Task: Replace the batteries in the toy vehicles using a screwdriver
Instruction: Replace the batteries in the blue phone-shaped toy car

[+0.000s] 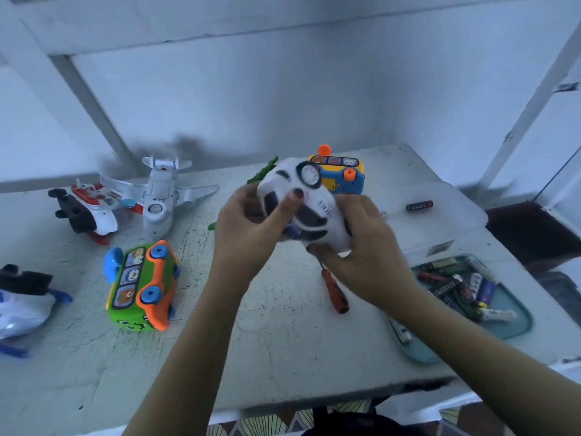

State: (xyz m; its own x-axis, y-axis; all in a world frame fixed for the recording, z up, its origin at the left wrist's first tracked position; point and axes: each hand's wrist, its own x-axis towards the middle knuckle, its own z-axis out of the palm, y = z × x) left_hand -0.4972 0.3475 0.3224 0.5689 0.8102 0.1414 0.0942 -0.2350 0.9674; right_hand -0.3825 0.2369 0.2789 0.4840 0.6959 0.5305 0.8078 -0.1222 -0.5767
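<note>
The left hand and right hand both curl round the white toy car, seemingly hunting its battery hatch; next probably calls for the screwdriver lying beneath.

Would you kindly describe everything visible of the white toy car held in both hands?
The white toy car looks like smooth plastic, with dark window-like patches and one dark-rimmed wheel facing the camera. Motion-blurred and tilted, it is held above the table: the left hand grips one side, thumb on the body, and the right hand wraps its lower end.
</note>
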